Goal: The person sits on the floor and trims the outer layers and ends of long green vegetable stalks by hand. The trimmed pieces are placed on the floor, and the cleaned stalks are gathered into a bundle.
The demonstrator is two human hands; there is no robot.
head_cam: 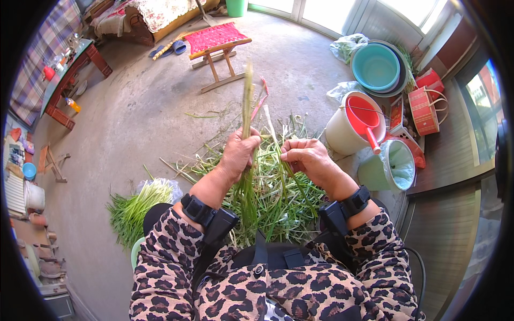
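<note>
A bundle of long green stalks [247, 96] stands upright in my left hand [239, 150], its leaves hanging down below the fist. My right hand [305, 154] pinches a thin stalk [271, 124] between thumb and fingers; its pale end points up and away, and its green leaves trail down. Beneath both hands spreads a heap of loose leaves and stripped stalks [277, 192] on the floor. To the left lies a pile of green stalks with pale ends [150, 200], partly on a clear plastic bag [172, 188].
A folding stool with a red woven seat [217, 38] stands ahead on the concrete floor [132, 116]. At the right are a white bucket [337, 132] with a red dipper [363, 112], a lined bin [371, 170] and a turquoise basin [375, 66]. A low table [60, 76] stands far left.
</note>
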